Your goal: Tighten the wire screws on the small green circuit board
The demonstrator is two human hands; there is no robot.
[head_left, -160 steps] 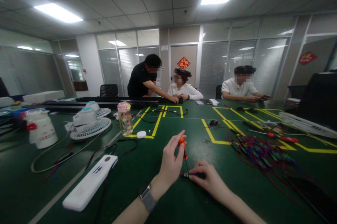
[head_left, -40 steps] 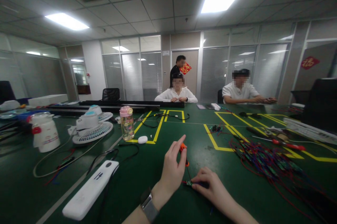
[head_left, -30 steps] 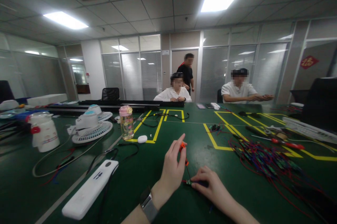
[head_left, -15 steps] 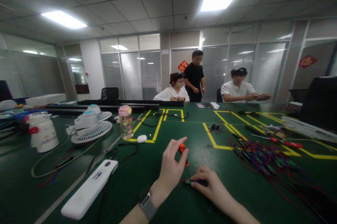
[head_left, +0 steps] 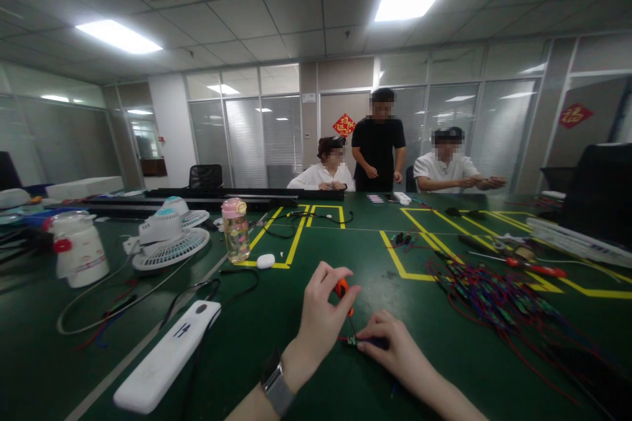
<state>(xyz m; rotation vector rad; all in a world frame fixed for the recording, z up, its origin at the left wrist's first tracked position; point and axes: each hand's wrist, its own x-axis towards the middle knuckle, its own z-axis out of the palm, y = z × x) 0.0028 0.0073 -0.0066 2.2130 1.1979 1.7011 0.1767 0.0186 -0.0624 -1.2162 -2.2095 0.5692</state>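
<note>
My left hand (head_left: 320, 309), with a watch at its wrist, has thumb and fingers around the orange handle of a small screwdriver (head_left: 342, 288). The screwdriver stands nearly upright, its thin shaft running down to a small green circuit board (head_left: 352, 340). Whether the tip sits in a screw is too small to tell. Pinching the right edge of that board near the tabletop is my right hand (head_left: 392, 342). A red wire shows at the board's left side, and a dark wire partly hides under my right fingers.
A heap of wired circuit boards (head_left: 494, 289) lies to the right, with a red-handled screwdriver (head_left: 536, 267) behind it. On the left are a white power bank-like block (head_left: 168, 358), fans (head_left: 170, 246), a bottle (head_left: 236, 230) and a jug (head_left: 79, 250). Several people are across the table.
My left fingers and thumb have shifted slightly right around the screwdriver handle, the index finger more bent. My right hand stays put. The standing person in black has moved right, facing the table.
</note>
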